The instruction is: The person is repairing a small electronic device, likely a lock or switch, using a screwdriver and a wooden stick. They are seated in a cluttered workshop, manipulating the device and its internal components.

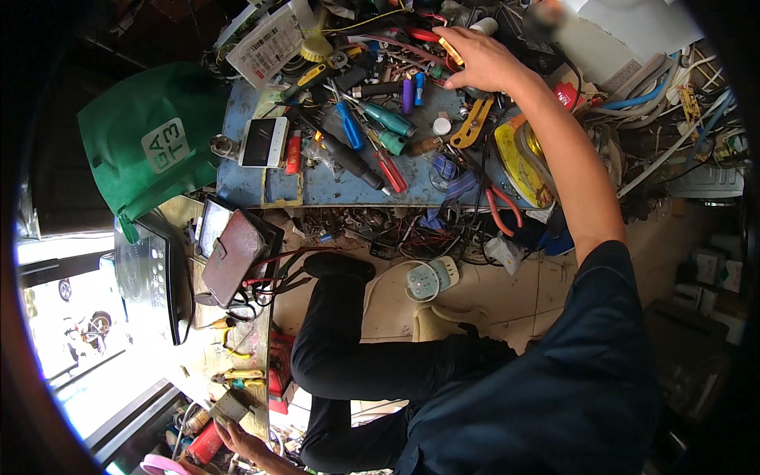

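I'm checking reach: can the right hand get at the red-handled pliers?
Likely yes: the red-handled pliers have handles jutting past the workbench edge, uncovered, though the right hand would need to draw back.

The shirt (pixel 538 388) is dark blue, with a short sleeve (pixel 606 277). The long pants (pixel 372 372) and the shoe (pixel 342 267) are black. Left hand (pixel 235 441) and right hand (pixel 484 63) are bare.
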### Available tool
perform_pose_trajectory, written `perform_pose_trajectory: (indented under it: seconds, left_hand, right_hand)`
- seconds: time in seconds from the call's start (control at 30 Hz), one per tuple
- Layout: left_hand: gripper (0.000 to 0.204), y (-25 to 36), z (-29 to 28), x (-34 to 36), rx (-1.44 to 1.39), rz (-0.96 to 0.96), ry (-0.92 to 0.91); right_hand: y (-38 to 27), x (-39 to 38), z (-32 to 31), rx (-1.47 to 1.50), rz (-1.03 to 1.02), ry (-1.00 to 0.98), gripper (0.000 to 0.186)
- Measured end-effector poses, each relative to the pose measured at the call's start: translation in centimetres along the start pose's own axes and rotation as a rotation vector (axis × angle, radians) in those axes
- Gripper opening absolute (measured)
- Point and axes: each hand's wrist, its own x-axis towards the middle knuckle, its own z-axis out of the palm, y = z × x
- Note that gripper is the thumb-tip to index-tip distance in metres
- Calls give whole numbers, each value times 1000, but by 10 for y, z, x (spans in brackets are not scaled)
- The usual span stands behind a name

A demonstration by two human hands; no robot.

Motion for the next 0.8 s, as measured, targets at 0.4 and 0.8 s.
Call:
perform_pose_trajectory:
  seconds: [0.4, 0.8]
  left_hand:
    - [58, -8, -4, 5, 7, 30, -44]
    - [28, -8, 1, 0, 652, 648, -144]
  right_hand:
    - [-35, -16, 27, 48, 58, -19, 68]
    - [-100, -18, 49, 363, -331, 241, 38]
